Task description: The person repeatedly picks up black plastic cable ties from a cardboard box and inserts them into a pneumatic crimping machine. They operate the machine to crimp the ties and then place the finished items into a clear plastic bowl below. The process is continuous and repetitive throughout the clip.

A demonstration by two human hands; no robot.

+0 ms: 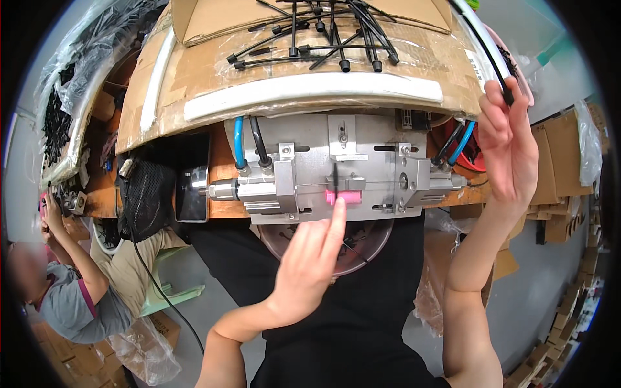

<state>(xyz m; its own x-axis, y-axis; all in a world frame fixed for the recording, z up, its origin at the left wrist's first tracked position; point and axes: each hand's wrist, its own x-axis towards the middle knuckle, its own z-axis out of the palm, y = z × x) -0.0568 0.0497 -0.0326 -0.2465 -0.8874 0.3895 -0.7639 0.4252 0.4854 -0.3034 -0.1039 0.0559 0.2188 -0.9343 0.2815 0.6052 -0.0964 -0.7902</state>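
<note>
My left hand [304, 275] reaches over the front of a metal fixture [317, 139]. Its index finger is stretched out and its tip touches or hovers at a pink block [350, 197]; the other fingers are loosely curled. Just beyond that fingertip lies a thin black piece [336, 174] in the fixture's middle. Raised at the right, my right hand [508, 145] grips the lower end of a long black rod [486, 44] between thumb and fingers. This rod slants up and left out of view.
Black rods with knobbed ends [343, 48] lie heaped on cardboard [259, 81] behind the fixture. Blue air hoses [239, 142] join metal cylinders. A translucent bowl [369, 249] sits below the front edge. At left are a black mesh bag [147, 194] and a seated co-worker [84, 291].
</note>
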